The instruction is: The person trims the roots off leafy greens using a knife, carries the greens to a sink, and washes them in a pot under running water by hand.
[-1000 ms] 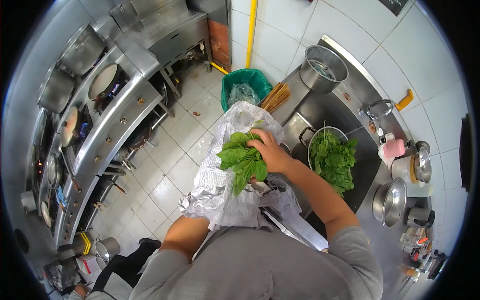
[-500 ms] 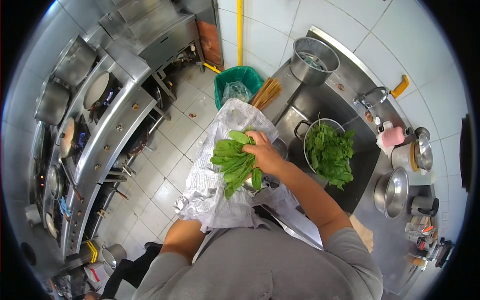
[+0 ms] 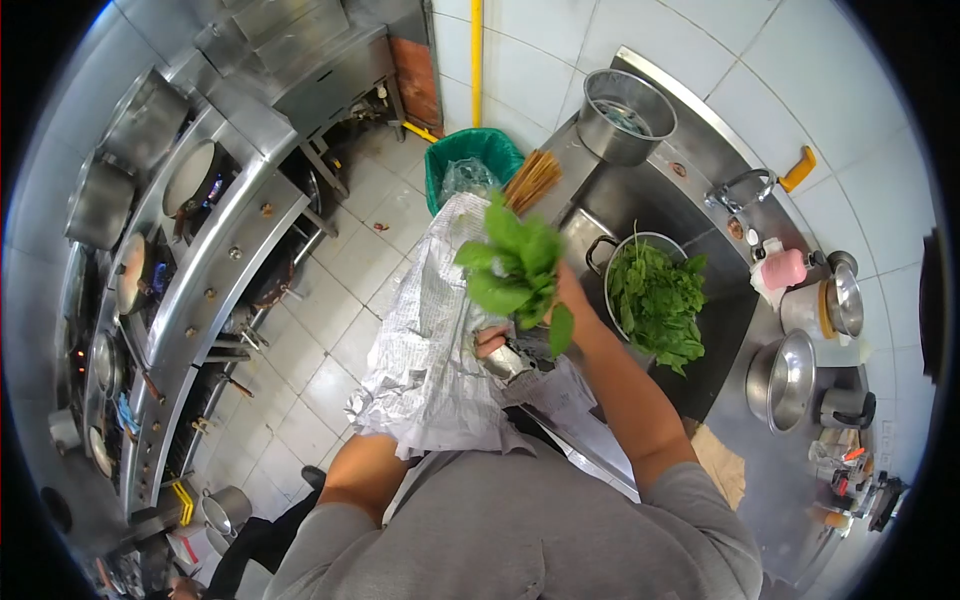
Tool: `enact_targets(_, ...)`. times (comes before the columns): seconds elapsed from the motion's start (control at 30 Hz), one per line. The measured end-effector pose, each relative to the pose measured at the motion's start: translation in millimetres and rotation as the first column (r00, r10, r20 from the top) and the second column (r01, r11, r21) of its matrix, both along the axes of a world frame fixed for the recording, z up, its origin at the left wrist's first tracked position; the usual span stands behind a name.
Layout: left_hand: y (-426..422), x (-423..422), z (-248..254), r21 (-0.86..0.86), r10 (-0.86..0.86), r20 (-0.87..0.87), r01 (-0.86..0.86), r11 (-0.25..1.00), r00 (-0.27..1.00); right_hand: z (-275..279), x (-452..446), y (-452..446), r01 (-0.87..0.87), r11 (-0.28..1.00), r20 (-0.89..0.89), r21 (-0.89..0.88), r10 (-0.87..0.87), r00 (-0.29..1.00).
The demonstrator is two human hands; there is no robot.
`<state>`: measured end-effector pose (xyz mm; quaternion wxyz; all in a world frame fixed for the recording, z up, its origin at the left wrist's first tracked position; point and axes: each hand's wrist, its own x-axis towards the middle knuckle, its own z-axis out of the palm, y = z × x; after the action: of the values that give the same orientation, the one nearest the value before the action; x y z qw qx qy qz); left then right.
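A bunch of green leaves (image 3: 510, 262) is held up by my right hand (image 3: 568, 292), whose fingers are partly hidden behind the leaves. Printed paper (image 3: 415, 340) spreads out in front of my body. My left forearm goes beneath the paper, and only some fingers of my left hand (image 3: 490, 341) show at its edge, beside a shiny metal object (image 3: 508, 360) I cannot make out clearly. To the right, a pot heaped with leafy greens (image 3: 655, 300) sits in the sink (image 3: 715, 385).
Lit burners and pans line the stove (image 3: 225, 235) at left. A green-lined bin (image 3: 435, 165) and thin sticks (image 3: 533, 180) are ahead. A metal pot (image 3: 628, 145) and bowl (image 3: 782, 380) stand beside the sink. Part of another person (image 3: 255, 545) shows at lower left.
My right hand has lifted the leaves off the paper and moved them up and to the right. Fingers of my left hand and more of the metal object now show.
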<state>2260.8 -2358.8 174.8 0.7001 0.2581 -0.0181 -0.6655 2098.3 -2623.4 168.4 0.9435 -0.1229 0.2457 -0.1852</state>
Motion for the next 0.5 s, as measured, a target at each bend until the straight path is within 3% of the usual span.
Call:
enact_targets(0.03, -1.2, 0.8, -0.7, 0.003, 0.000, 0.002, 0.000, 1.000, 1.000, 10.3, -7.4, -2.4, 0.109, 0.981, -0.189, -0.158, -0.138, 0.972)
enact_targets(0.07, -1.9, 0.8, -1.7, 0.006, -0.004, 0.007, 0.004, 1.000, 1.000, 23.6, -26.7, -8.9, 0.139, 0.975, -0.140, -0.176, -0.165, 0.976)
enact_targets(0.1, -3.1, 1.4, -2.0, 0.008, -0.007, 0.007, 0.007, 1.000, 1.000, 15.3, -43.3, -12.9, 0.081, 0.761, -0.212, -0.643, -0.278, 0.937)
enact_targets(0.13, -3.8, 1.5, -2.4, 0.013, -0.011, 0.006, 0.011, 1.000, 1.000, 7.1, -58.7, -17.5, -0.066, 0.358, -0.221, -0.931, -0.414, 0.883)
enact_targets(0.17, -5.2, 2.0, -2.6, 0.016, -0.017, 0.006, 0.017, 1.000, 1.000, 1.2, -74.4, -31.6, -0.062, 0.353, -0.224, -0.934, -0.440, 0.869)
enact_targets(0.23, -7.8, 4.0, -3.5, 0.029, -0.030, 0.011, 0.030, 0.999, 0.999, -2.2, -108.7, -69.1, 0.074, 0.501, -0.231, -0.862, -0.518, 0.824)
enact_targets(0.27, -9.5, 3.5, -3.7, 0.035, -0.041, 0.015, 0.041, 0.999, 0.999, -15.6, -132.7, -87.8, 0.091, 0.494, -0.231, -0.865, -0.551, 0.802)
enact_targets(0.3, -11.4, 3.8, -3.3, 0.043, -0.052, 0.019, 0.051, 0.998, 0.998, -35.4, -157.4, -106.4, -0.144, 0.364, -0.366, -0.920, -0.668, 0.648)
enact_targets(0.33, -11.9, 3.2, -2.4, 0.051, -0.058, 0.022, 0.057, 0.997, 0.998, -32.1, -171.3, -115.0, -0.395, 0.268, -0.440, -0.879, -0.775, 0.454)
enact_targets(0.37, -12.0, 3.2, -1.7, 0.059, -0.064, 0.027, 0.062, 0.996, 0.998, -24.7, -192.3, -125.7, -0.724, 0.509, -0.799, -0.466, -0.593, 0.098)
enact_targets(0.4, -12.7, 2.1, -0.8, 0.068, -0.072, 0.036, 0.069, 0.995, 0.997, -10.4, -193.2, -116.9, -0.711, 0.522, -0.799, -0.471, -0.594, 0.093)
enact_targets(0.47, -12.4, 1.3, 0.4, 0.086, -0.078, 0.043, 0.074, 0.994, 0.996, 2.7, -181.1, -94.1, -0.817, 0.573, -0.788, 0.062, -0.474, -0.392)
enact_targets(0.5, -12.5, 0.5, 1.0, 0.096, -0.083, 0.052, 0.078, 0.992, 0.995, -11.0, -186.8, -96.5, -0.811, 0.582, -0.796, 0.059, -0.463, -0.391)
